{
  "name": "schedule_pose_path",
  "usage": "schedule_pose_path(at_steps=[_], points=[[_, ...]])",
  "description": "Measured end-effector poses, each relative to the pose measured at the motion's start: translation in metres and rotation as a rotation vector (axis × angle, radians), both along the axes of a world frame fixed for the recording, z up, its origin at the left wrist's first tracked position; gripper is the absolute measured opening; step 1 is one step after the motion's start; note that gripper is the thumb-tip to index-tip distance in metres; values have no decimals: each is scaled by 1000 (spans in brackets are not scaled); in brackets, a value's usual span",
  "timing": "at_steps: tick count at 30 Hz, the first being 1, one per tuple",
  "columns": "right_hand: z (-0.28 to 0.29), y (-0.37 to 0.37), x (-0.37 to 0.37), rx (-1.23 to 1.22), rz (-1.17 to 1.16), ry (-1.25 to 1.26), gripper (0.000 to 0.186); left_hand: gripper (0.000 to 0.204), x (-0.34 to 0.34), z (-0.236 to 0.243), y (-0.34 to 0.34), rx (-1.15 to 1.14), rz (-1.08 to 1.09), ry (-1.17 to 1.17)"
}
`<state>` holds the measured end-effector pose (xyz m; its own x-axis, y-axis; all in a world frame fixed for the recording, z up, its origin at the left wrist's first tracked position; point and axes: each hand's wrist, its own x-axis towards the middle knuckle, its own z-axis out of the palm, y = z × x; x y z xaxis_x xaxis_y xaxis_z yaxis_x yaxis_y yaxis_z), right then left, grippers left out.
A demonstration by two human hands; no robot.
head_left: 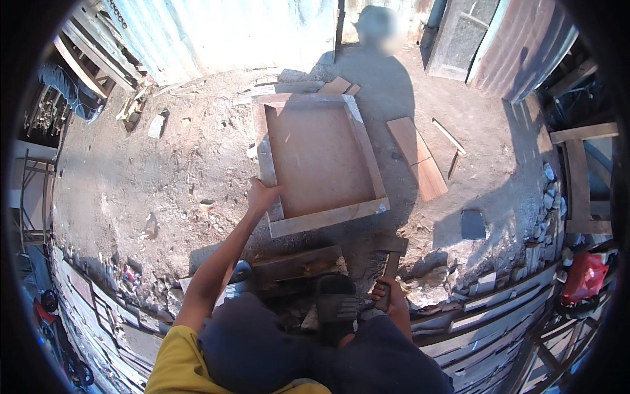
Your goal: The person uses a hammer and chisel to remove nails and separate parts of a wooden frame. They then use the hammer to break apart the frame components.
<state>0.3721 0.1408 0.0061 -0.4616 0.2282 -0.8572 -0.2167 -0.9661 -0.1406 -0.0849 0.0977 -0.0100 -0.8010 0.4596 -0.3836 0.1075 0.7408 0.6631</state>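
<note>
I stand on a bare, sunlit dirt floor scattered with wood scraps. Pale corrugated metal sheeting walls the top of the frame, rusty brown corrugated sheeting the upper right, stacked grey planks the lower right.

Outdoor carpentry yard: dirt ground, corrugated metal walls, scattered planks, stacked timber.

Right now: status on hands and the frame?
Left hand grips the wooden frame at its left rail. Right hand shut on hammer, head hanging low. Loose plank lies right of frame, apart.
</note>
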Motion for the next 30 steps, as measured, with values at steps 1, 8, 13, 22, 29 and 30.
schedule_pose_path(at_steps=[1,8,13,22,29,30], points=[[3,-1,0,-14,-25,17,15,79,-2,35,6,20,7,28],[-5,-3,-14,-11,8,26,14,74,-50,216,3,-249,-320,464],[0,-8,-16,181,86,-167,15,70,-13,245,15,-285,-552,634],[29,34,-8,349,-141,-179,17,78,3,236,19,-50,-535,525],[113,178,-73,635,-919,-260,23,86,-18,242,7,-48,-527,462],[105,205,-70,752,-919,-6,20,86,-15,243,12,-46,-538,447]])
